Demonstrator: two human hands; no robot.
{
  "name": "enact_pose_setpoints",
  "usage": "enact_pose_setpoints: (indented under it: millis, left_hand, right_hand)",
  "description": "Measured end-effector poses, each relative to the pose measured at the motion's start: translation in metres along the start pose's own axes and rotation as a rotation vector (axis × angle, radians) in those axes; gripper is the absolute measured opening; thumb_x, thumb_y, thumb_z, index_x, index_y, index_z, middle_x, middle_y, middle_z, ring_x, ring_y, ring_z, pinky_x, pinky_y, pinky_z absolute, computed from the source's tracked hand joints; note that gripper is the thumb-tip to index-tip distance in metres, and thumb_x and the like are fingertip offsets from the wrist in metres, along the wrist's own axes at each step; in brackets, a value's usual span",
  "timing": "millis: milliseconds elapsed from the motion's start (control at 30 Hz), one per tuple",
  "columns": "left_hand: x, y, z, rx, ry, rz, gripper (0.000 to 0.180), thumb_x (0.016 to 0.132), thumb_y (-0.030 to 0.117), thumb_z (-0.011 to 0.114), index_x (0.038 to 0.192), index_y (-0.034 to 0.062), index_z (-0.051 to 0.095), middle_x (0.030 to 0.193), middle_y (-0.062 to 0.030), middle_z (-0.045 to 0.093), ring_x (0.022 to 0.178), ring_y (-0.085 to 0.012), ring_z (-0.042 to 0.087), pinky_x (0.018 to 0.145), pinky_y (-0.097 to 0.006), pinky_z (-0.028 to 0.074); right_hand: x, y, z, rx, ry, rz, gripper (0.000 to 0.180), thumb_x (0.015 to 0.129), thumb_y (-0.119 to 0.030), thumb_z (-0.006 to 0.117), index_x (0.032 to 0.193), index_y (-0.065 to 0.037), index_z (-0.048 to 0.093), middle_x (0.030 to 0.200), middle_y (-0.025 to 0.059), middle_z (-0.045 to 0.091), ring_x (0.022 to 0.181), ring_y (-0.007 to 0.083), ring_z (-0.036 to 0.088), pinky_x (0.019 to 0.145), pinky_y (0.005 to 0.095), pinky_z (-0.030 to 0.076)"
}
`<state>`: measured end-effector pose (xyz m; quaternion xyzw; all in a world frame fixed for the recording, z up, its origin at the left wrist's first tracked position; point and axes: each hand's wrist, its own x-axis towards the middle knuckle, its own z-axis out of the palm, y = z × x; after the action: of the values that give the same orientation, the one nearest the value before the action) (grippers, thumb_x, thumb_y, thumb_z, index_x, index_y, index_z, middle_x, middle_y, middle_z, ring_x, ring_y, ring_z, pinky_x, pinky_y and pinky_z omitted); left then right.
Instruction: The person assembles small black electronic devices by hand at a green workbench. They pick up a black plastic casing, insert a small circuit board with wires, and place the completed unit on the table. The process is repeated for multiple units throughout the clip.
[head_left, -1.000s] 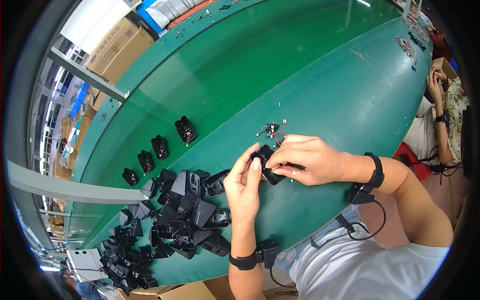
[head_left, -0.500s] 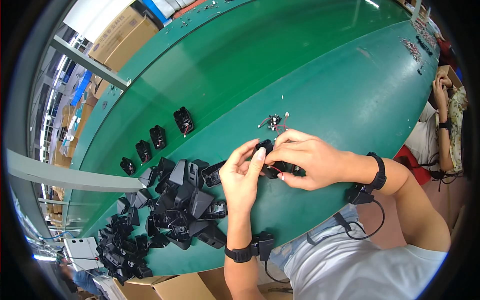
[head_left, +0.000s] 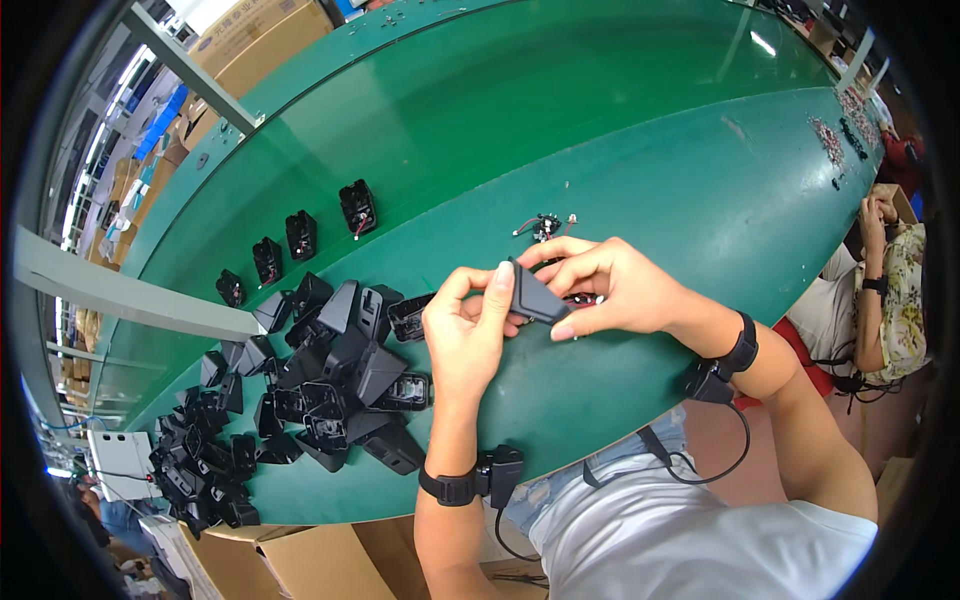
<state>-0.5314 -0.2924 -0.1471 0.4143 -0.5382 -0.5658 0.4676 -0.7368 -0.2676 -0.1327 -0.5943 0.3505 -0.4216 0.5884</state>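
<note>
A small black plastic housing (head_left: pixel 536 296) is between my two hands above the green table, its smooth, sloped outer face turned up. My left hand (head_left: pixel 468 325) pinches its left end, the thumb lying on its edge. On the other side, the fingers and thumb of my right hand (head_left: pixel 622 290) grip the right end. A bit of red wire and small pale connectors (head_left: pixel 583 299) show between the right fingers; the housing's inside is hidden. Just beyond my hands lies a little cluster of wired parts (head_left: pixel 545 226) with red and black leads.
A big heap of black housings (head_left: pixel 365 375) covers the table's left part. Several wired housings (head_left: pixel 301 235) stand in a row on the green conveyor belt (head_left: pixel 450 130). A grey metal post (head_left: pixel 130 290) juts in at left. At far right sits another person (head_left: pixel 890 290).
The housing has been turned over between my hands: its open side with the red wire showed before, its smooth outer face now. The whole view has shifted a little.
</note>
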Motion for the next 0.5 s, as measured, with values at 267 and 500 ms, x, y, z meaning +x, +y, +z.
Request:
enact_pose_setpoints:
  millis: [267,500]
  left_hand:
    - [-0.009,0.015,0.004,0.448,0.137,0.436,0.036,0.091,0.013,0.071,0.064,-0.0018,0.053,0.058,-0.0031,0.046,0.049,-0.0082,0.042,0.045,-0.026,0.034]
    - [-0.008,0.021,0.003,0.52,0.225,0.57,0.039,0.088,0.013,0.074,0.059,0.0001,0.05,0.055,-0.0063,0.044,0.044,-0.0133,0.041,0.042,-0.03,0.034]
  right_hand:
    - [-0.005,0.009,-0.005,0.577,-0.133,0.305,0.024,0.083,-0.005,0.077,0.104,0.004,0.071,0.121,0.011,0.065,0.1,0.0149,0.064,0.093,0.0306,0.051]
    - [-0.007,0.007,0.012,0.865,-0.125,0.276,0.031,0.09,-0.012,0.07,0.116,0.004,0.065,0.128,0.0147,0.063,0.122,0.0223,0.058,0.112,0.0393,0.041]
